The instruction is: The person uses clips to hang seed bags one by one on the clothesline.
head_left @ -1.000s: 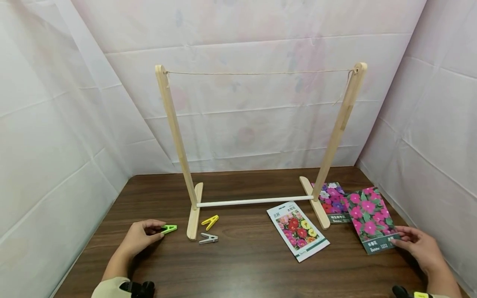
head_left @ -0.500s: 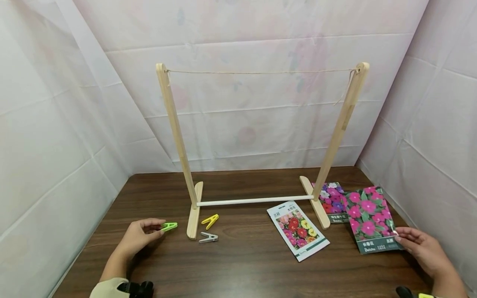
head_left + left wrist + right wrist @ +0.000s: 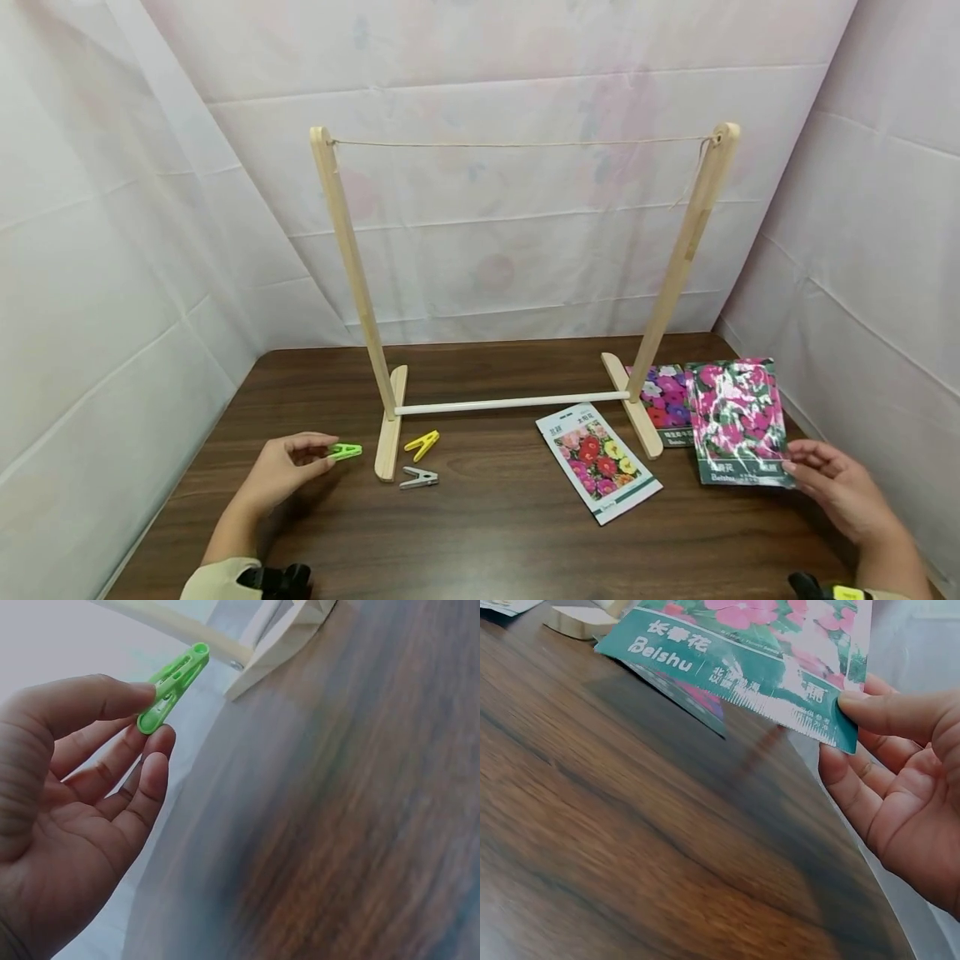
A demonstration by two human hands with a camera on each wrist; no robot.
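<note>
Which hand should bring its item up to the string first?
Right, likely: the right hand pinches the pink-flower seed packet, lifted clear. The left hand holds the green clothespin, low.

You have three clothespins: one green (image 3: 345, 452), one yellow (image 3: 422, 444), one grey (image 3: 418, 478). You have three seed packets (image 3: 598, 462) (image 3: 666, 403) (image 3: 738, 421) and one wooden rack (image 3: 352, 275).

The pink-flower seed packet (image 3: 738, 421) is hiding part of the purple-flower packet (image 3: 663, 400); its small print is blurring.
</note>
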